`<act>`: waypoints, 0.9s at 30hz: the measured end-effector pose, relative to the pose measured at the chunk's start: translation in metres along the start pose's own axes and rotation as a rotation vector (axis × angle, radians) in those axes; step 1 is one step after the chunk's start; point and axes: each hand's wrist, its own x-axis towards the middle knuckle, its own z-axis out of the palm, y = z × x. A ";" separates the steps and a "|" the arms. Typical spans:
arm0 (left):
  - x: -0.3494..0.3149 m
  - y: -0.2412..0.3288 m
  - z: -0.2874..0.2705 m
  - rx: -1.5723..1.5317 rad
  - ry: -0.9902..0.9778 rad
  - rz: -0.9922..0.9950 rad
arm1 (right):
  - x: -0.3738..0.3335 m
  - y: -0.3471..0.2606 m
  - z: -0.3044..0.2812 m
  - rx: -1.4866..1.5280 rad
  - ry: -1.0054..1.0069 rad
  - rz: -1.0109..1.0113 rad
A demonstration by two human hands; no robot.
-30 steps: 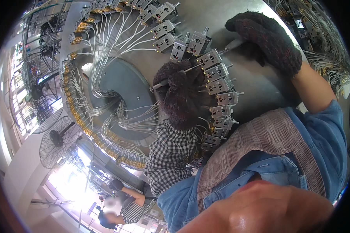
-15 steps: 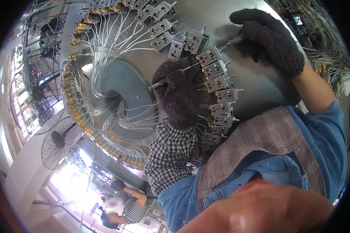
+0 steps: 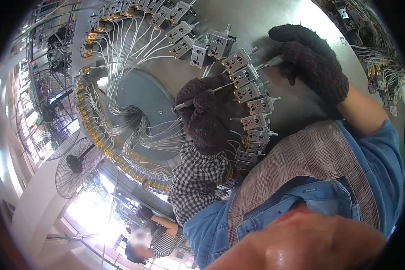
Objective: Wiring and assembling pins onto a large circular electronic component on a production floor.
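Note:
My left hand (image 3: 204,114), in a dark knitted glove with a checked sleeve, is closed around a slim screwdriver (image 3: 183,105). Its thin shaft reaches to the inner side of a small metal box-shaped module (image 3: 245,75) in the curved row. Opposite, my right hand (image 3: 317,63), in a matching glove, grips a driver-like tool (image 3: 271,62) with a metal end. That end meets or lies close to the stub on the module's outer side; contact is hard to make out. The right fingertips are partly hidden.
White wires run from the modules into a round grey hub (image 3: 155,96). More modules (image 3: 181,31) and brass-coloured fittings (image 3: 114,157) ring the metal table (image 3: 297,108). Wired parts (image 3: 380,67) hang at far right. Fans (image 3: 75,163) and another person (image 3: 162,243) are at left.
Both hands and their tools have shifted one module along the row, toward me, from the neighbouring module. The whole view has also moved slightly.

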 end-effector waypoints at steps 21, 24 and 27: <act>0.002 -0.001 0.006 0.174 0.088 0.057 | 0.015 -0.004 -0.005 -0.991 -0.051 -0.955; 0.002 -0.001 0.008 0.154 0.154 0.005 | 0.010 -0.004 -0.001 -0.154 -0.076 -0.130; 0.001 0.000 0.008 0.130 0.091 0.071 | 0.006 -0.002 -0.001 -0.289 -0.023 -0.255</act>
